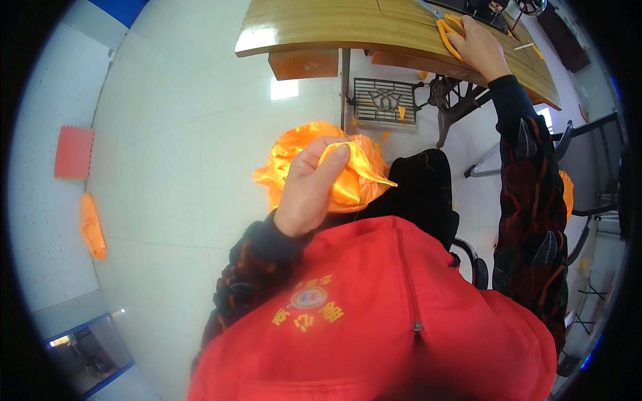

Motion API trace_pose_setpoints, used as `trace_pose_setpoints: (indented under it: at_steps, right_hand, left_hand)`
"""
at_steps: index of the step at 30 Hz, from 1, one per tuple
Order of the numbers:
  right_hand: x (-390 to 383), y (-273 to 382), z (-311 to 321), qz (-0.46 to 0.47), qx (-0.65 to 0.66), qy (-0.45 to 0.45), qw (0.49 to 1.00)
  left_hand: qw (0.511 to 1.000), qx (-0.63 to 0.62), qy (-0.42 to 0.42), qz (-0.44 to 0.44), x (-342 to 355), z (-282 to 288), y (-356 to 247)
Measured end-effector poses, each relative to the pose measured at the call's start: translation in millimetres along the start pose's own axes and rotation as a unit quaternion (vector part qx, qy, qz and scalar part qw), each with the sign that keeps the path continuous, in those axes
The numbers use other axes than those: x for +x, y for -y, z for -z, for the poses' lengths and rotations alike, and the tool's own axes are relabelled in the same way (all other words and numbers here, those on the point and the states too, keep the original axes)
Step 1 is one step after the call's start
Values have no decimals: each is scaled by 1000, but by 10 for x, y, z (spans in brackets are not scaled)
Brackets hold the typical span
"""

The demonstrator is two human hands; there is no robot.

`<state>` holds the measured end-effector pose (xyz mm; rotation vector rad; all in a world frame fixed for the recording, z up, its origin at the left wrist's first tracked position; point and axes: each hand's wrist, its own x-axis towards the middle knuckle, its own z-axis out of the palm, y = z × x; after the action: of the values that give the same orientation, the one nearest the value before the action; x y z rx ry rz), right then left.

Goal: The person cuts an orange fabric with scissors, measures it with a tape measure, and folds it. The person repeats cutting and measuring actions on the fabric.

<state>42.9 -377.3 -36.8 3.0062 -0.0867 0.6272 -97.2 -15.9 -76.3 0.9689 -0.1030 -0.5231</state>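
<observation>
My left hand pinches a fold of shiny orange satin fabric between thumb and fingers, above my lap, with more of the fabric bunched around it. My right hand reaches up to the wooden sewing table, its fingers closed on the orange handles of a pair of scissors lying near the top edge of the view. A black machine, only partly visible, stands on the tabletop just beyond the scissors.
A treadle and iron legs are under the table. Black chairs stand at the right. A pink mat and an orange cloth bundle are by the left wall, with a mirror or glass panel at lower left.
</observation>
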Motion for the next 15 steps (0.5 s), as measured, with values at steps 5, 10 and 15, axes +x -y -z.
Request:
trace_pose_setpoints:
  at_steps: [5, 10, 15]
  right_hand:
    - [33, 60, -30, 13, -45, -42, 998]
    - [-753, 1058, 327, 163, 464, 48, 869]
    - [-1275, 1585, 417, 202, 514, 73, 830]
  left_hand:
    - [1000, -1, 3, 10, 16, -2, 5]
    - [1000, 2, -1, 30, 71, -7, 83]
    - [998, 33, 42, 32, 85, 42, 87]
